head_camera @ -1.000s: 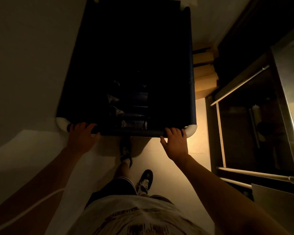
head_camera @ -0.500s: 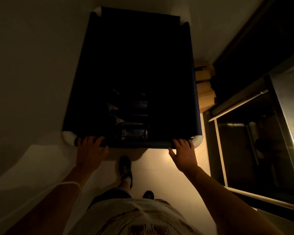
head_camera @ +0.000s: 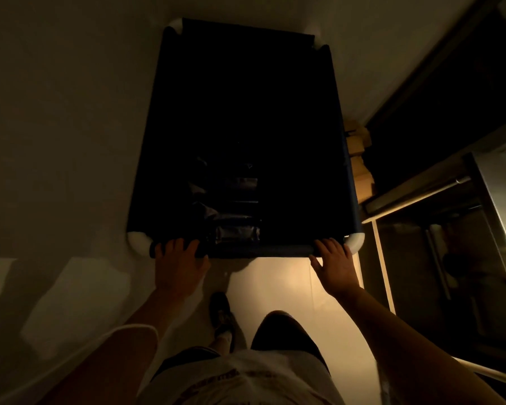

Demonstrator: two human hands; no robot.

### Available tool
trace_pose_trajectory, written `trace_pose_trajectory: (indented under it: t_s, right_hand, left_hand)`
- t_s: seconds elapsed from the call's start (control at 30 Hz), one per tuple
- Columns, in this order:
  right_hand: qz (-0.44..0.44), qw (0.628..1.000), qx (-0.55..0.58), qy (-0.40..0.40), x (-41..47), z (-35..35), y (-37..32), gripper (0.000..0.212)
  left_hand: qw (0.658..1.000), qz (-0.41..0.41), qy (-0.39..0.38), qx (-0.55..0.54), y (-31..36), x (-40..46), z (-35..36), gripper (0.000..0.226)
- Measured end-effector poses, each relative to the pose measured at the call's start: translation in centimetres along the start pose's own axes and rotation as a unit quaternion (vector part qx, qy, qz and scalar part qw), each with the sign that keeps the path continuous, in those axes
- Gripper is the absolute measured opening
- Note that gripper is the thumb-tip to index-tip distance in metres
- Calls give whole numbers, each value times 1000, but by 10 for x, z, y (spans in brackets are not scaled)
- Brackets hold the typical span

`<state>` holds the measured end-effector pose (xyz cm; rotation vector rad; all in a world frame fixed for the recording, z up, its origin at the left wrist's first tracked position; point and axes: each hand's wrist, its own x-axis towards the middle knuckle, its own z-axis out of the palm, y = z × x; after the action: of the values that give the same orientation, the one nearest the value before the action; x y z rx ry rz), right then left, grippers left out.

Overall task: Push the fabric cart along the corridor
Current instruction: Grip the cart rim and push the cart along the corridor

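The fabric cart (head_camera: pixel 351 182) is a deep, dark blue bin with white rounded corners, directly ahead of me in a dim corridor. Dark folded items lie inside near its near wall. My left hand (head_camera: pixel 178 266) curls over the near rim beside the left corner. My right hand (head_camera: pixel 335 266) grips the same rim beside the right corner. Both arms reach forward and my legs and one shoe (head_camera: pixel 220 312) show below the cart.
A pale wall (head_camera: pixel 65 112) runs close along the cart's left side. Stacked cardboard boxes (head_camera: pixel 361 168) sit just right of the cart. Metal shelving (head_camera: pixel 421 197) with rails fills the right side, and a dark doorway lies beyond it.
The cart has rolled forward along the corridor with both hands staying on its near rim. The boxes and shelving have slid back toward me, and my legs have swapped stride.
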<state>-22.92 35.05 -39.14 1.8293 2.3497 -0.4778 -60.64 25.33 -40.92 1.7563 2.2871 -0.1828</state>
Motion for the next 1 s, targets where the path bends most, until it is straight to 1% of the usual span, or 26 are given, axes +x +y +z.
trace_pose_trajectory:
  t_s: [0.2, 0.33, 0.57, 0.73, 1.0]
  right_hand:
    - [9, 1000, -7, -4, 39, -15, -5, 52]
    - [20, 1000, -3, -4, 64, -21, -10, 52]
    - [3, 1000, 0, 10, 93, -27, -5, 50]
    - [-6, 999, 4, 33, 94, -20, 1, 48]
    - [-13, 999, 9, 33, 100, -12, 9, 48]
  left_hand:
    - [1000, -8, 22, -9, 5, 38, -17, 48]
    - [1000, -8, 19, 1, 5, 64, -23, 47]
    - [1000, -21, 7, -7, 10, 95, -30, 53]
    - [1000, -10, 26, 0, 10, 92, -25, 60]
    - [1000, -20, 0, 9, 10, 97, -25, 63]
